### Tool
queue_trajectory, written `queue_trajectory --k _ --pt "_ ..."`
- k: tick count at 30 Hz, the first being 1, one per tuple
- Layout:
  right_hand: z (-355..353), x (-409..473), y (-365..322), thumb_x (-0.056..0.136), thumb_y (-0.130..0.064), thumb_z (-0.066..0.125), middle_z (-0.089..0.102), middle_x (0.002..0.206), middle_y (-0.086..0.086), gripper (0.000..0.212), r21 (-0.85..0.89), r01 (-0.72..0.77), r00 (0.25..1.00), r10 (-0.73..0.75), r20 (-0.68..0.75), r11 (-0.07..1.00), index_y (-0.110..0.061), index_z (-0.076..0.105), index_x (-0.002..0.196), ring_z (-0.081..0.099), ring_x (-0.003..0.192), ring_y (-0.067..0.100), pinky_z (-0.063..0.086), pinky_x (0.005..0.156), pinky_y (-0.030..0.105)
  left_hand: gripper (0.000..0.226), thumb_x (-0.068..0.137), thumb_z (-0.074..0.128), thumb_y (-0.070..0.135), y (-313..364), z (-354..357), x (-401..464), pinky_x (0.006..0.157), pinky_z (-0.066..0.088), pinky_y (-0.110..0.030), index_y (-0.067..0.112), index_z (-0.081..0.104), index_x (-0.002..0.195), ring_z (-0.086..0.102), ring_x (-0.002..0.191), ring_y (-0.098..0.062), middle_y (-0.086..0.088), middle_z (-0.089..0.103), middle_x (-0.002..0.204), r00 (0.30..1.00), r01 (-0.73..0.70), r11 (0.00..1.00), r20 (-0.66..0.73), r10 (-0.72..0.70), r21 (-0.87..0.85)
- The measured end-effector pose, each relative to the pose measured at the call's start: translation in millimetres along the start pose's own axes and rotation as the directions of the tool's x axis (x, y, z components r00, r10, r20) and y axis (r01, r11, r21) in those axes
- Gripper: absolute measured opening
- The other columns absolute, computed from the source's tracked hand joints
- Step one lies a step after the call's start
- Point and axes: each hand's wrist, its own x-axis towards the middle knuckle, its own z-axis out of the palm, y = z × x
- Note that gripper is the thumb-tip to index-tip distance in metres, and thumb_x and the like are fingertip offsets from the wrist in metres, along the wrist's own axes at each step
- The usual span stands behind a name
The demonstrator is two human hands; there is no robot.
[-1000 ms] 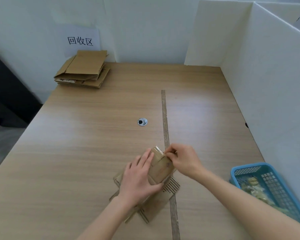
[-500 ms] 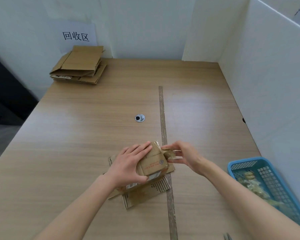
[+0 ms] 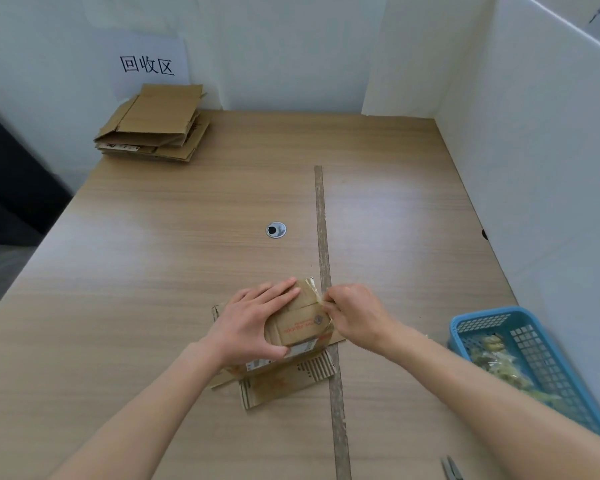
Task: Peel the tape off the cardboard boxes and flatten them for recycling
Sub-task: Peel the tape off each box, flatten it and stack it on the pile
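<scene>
A small brown cardboard box (image 3: pixel 300 325) with red print lies on the table near me, on top of other cardboard pieces (image 3: pixel 284 382). My left hand (image 3: pixel 253 323) presses flat on the box's left side and grips it. My right hand (image 3: pixel 354 315) pinches a strip of clear tape (image 3: pixel 323 301) at the box's right top edge. A stack of flattened boxes (image 3: pixel 156 128) lies at the far left corner under a paper sign.
A blue plastic basket (image 3: pixel 530 362) with crumpled tape scraps stands at the right edge. A tool's metal tips (image 3: pixel 451 469) show at the bottom right. A taped seam (image 3: pixel 324 271) runs down the wooden table (image 3: pixel 153 271). White partition walls (image 3: pixel 534 168) close the right side.
The box has been turned under my left hand, showing its red-printed face. My right hand drew tape out to the right and has come back to pinch at the box's edge.
</scene>
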Motion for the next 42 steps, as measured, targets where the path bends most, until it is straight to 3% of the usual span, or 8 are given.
queue_trajectory --k 8,13,19,25,30,34,38,42 --pt "-23 7 36 0.099 -0.016 0.060 0.068 0.071 -0.001 0.017 0.112 -0.020 0.989 0.004 0.147 0.994 -0.013 0.070 0.086 0.062 0.068 0.019 0.052 0.071 0.041 0.105 0.070 0.065 0.064 2 -2 -2 0.117 0.011 -0.026 0.047 0.012 0.159 0.012 0.151 -0.002 0.035 -0.003 0.163 0.999 -0.025 1.000 0.026 0.024 0.016" --pt "-27 3 46 0.096 -0.018 0.064 0.068 0.071 -0.015 0.014 0.233 -0.139 0.988 0.151 -0.036 0.963 -0.025 0.075 0.101 0.062 0.070 0.003 0.053 0.073 0.026 0.106 0.070 0.064 0.062 4 -3 0 0.119 0.004 -0.024 0.046 0.010 0.159 0.004 0.151 0.003 0.034 -0.006 0.163 0.998 -0.034 0.999 0.052 0.032 0.024" --pt "-14 1 30 0.081 -0.025 0.066 0.066 0.124 -0.012 0.059 0.435 -0.201 0.962 0.092 0.257 0.878 -0.032 0.059 0.139 0.061 0.110 0.001 0.047 0.094 0.016 0.107 0.067 0.067 0.059 3 -7 3 0.120 0.002 -0.023 0.047 0.013 0.159 0.000 0.149 0.008 0.037 -0.003 0.162 0.996 -0.031 0.999 0.082 0.034 -0.032" --pt "-2 12 36 0.084 -0.014 0.080 0.071 0.068 -0.017 0.018 0.380 -0.168 0.986 0.154 0.068 0.910 -0.027 0.079 0.097 0.066 0.061 0.000 0.049 0.061 0.016 0.107 0.067 0.067 0.059 7 -2 0 0.121 0.003 -0.024 0.047 0.013 0.159 0.001 0.151 0.006 0.036 -0.004 0.162 0.998 -0.032 0.999 0.061 0.033 -0.017" --pt "-27 44 41 0.092 -0.009 0.069 0.070 0.071 -0.011 0.015 0.429 -0.300 0.838 0.450 -0.309 0.852 -0.020 0.079 0.095 0.069 0.070 0.009 0.059 0.078 0.033 0.107 0.064 0.064 0.059 7 2 -2 0.119 0.006 -0.028 0.051 0.012 0.157 0.006 0.151 0.002 0.037 -0.003 0.162 0.997 -0.041 0.998 0.066 0.044 -0.049" --pt "-32 43 29 0.094 -0.012 0.064 0.071 0.104 -0.004 0.029 0.268 -0.241 0.966 0.257 -0.026 0.933 -0.024 0.072 0.120 0.066 0.092 0.014 0.055 0.095 0.036 0.109 0.062 0.064 0.060 8 3 -2 0.118 0.008 -0.028 0.055 0.010 0.156 0.005 0.147 0.006 0.038 -0.003 0.162 0.998 -0.033 0.999 0.051 0.035 -0.028" --pt "-9 23 17 0.097 -0.011 0.057 0.064 0.123 -0.010 0.041 0.268 -0.062 0.992 0.029 0.124 0.961 -0.028 0.062 0.134 0.056 0.112 0.006 0.041 0.092 0.010 0.110 0.062 0.065 0.061 8 4 -2 0.118 0.011 -0.030 0.054 0.008 0.157 0.010 0.150 0.001 0.035 -0.002 0.163 0.998 -0.041 0.999 0.041 0.043 -0.035" --pt "4 10 25 0.094 -0.023 0.059 0.052 0.136 -0.014 0.052 0.437 -0.097 0.974 -0.005 0.226 0.894 -0.034 0.051 0.144 0.048 0.127 0.003 0.046 0.104 0.025 0.110 0.062 0.063 0.061 9 4 -2 0.118 0.011 -0.029 0.052 0.010 0.157 0.013 0.151 -0.002 0.034 -0.002 0.164 0.999 -0.038 0.999 0.029 0.038 -0.017"
